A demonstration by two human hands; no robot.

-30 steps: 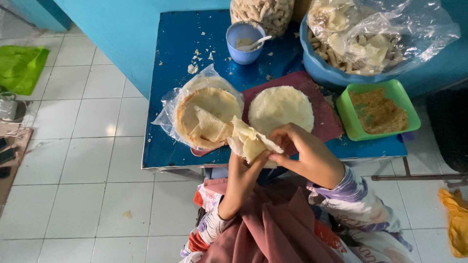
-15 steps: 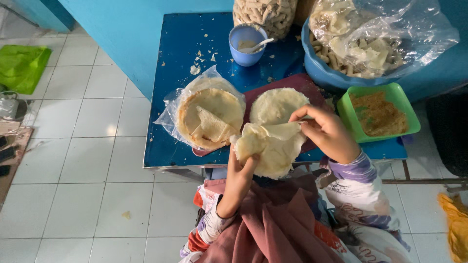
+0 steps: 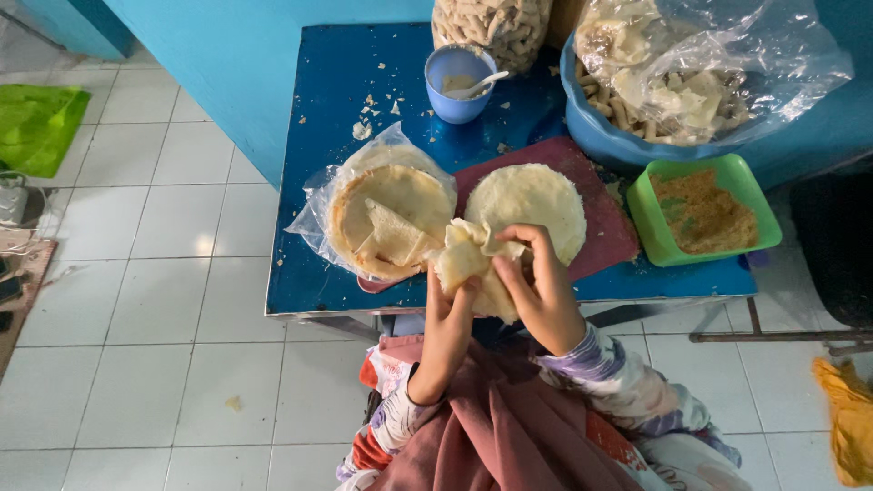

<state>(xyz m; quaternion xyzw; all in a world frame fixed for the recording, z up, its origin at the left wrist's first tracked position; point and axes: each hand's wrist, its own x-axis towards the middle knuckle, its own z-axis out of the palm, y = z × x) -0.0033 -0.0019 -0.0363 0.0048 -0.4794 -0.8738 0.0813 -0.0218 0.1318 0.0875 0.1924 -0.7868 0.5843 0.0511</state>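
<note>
Head view: both hands meet just over the near edge of the blue table (image 3: pixel 327 136); between them a thin pale wrapper sheet (image 3: pixel 473 264), crumpled and partly folded, held above the table edge and just in front of the dark red board (image 3: pixel 600 227); left hand (image 3: pixel 447 305) grips the sheet from below, thumb and fingers closed on its lower left fold; right hand (image 3: pixel 536 282) pinches the upper right edge, fingers curled over it; neither hand is loose.

On the board lies a flat round wrapper (image 3: pixel 532 195), laid out whole, apart from the held sheet by a narrow gap; left of the board a stack of wrappers in an opened clear bag (image 3: pixel 386 218), top sheets torn and lifted; right of the board a green tray of brown crumbly filling (image 3: pixel 705 209); behind, a small blue cup with a spoon (image 3: pixel 459 86), a large blue basin (image 3: pixel 591 127) under clear plastic holding pale pieces, and a bag of finger-shaped rolls (image 3: pixel 491 27); crumbs scattered on the table top.

Judgement on technique: the sheet looks thin and tears easily; separating or opening it wants a slow peel from one edge, pull kept low and parallel to the sheet, grip spread over several fingers rather than one pinch point; keeping it over the board would catch any torn bits.
</note>
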